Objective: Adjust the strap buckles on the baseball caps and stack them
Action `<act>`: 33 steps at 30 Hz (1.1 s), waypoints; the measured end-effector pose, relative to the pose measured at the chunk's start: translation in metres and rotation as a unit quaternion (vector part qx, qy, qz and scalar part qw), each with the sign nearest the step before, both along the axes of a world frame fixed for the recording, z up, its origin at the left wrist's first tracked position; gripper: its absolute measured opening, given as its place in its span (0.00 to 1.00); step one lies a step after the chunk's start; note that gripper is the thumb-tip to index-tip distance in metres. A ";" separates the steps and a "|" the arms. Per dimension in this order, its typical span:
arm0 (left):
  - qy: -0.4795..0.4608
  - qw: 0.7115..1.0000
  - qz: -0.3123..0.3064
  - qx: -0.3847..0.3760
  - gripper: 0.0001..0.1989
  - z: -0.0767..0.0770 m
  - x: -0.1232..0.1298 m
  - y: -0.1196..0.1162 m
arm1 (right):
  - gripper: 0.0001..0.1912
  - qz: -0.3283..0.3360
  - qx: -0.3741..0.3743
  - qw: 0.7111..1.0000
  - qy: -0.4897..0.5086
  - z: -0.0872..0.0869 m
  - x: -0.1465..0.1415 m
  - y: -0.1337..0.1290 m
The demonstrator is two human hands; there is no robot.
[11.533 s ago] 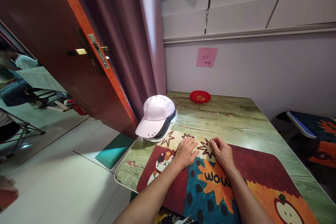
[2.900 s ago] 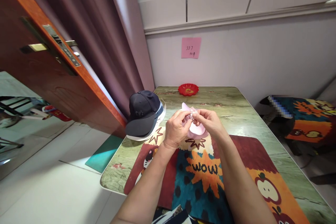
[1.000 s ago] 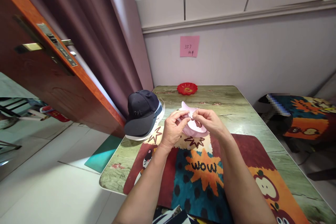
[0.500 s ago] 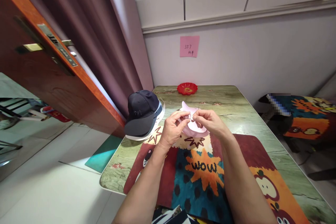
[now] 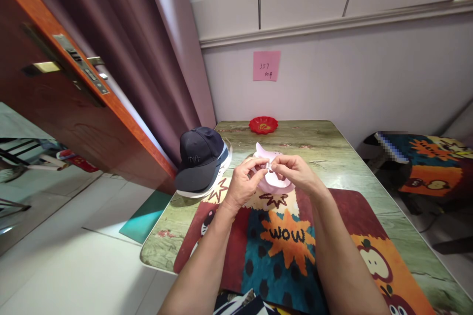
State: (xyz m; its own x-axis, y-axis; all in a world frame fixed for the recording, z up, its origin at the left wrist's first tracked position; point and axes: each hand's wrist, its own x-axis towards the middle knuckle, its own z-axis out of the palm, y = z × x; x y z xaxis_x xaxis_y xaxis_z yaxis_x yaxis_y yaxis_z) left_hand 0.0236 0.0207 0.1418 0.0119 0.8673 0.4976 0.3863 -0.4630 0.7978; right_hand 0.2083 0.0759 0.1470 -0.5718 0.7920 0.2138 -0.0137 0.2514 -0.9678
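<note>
Between the thumb and fingers of my left hand (image 5: 244,181) is a small, clear, shiny piece (image 5: 268,165), too small to name. My right hand (image 5: 297,171) is closed in a pinch at the right end of that piece; what its fingertips hold is hidden. Both hands are close together over a pale pink dish (image 5: 275,186) with a pointed, tail-like tip at its back left. The dish is partly covered by my hands, and its contents cannot be made out clearly.
A patterned mat (image 5: 284,256) covers the front of the wood-look table (image 5: 318,133). Stacked caps (image 5: 197,157), a dark one on top, sit at the left edge. Toward the wall is a red scalloped plate (image 5: 263,125). An open door (image 5: 92,123) stands to the left.
Both hands stay almost in place over the dish. The fingertips shift only slightly around the small shiny piece.
</note>
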 end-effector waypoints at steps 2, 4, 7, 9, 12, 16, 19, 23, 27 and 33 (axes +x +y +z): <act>0.000 1.000 -0.001 -0.004 0.11 0.001 0.001 0.000 | 0.16 -0.006 -0.003 1.000 0.008 0.000 0.000 0.000; -0.003 1.000 0.003 -0.010 0.11 0.002 0.002 -0.001 | 0.15 -0.014 -0.004 1.000 0.015 0.000 -0.001 0.000; -0.007 1.000 0.008 -0.015 0.11 0.003 0.003 -0.001 | 0.15 -0.023 -0.002 1.000 0.018 0.000 -0.002 -0.001; -0.006 1.000 0.005 -0.013 0.10 0.003 0.002 0.000 | 0.15 -0.024 -0.002 1.000 0.017 0.001 -0.002 -0.001; 0.001 1.000 -0.007 0.002 0.10 0.003 0.000 0.001 | 0.16 -0.026 -0.001 1.000 0.015 0.001 -0.001 -0.001; 0.011 0.999 -0.031 0.004 0.11 0.004 -0.005 0.002 | 0.17 -0.017 0.007 1.000 0.001 0.001 0.000 -0.001; 0.014 0.999 -0.039 0.000 0.10 0.005 -0.007 0.002 | 0.17 -0.010 0.008 1.000 -0.009 0.000 -0.001 0.000; 0.013 0.999 -0.038 -0.001 0.10 0.005 -0.007 0.003 | 0.18 -0.021 0.004 1.000 0.007 0.000 -0.003 -0.001; 0.011 1.000 -0.029 -0.004 0.10 0.006 -0.006 0.003 | 0.19 -0.034 -0.004 0.999 0.015 0.003 -0.007 -0.004; 0.002 1.000 -0.014 -0.001 0.11 0.006 -0.009 0.004 | 0.21 -0.053 -0.031 0.998 0.032 0.007 -0.013 -0.008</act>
State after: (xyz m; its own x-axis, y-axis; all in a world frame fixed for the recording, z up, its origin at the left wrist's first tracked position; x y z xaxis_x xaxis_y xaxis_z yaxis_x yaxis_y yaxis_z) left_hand 0.0147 0.0247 0.1474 0.0388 0.8675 0.4960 0.3769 -0.4724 0.7967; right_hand 0.1953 0.0680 0.1540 -0.4708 0.8604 0.1951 -0.0515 0.1940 -0.9796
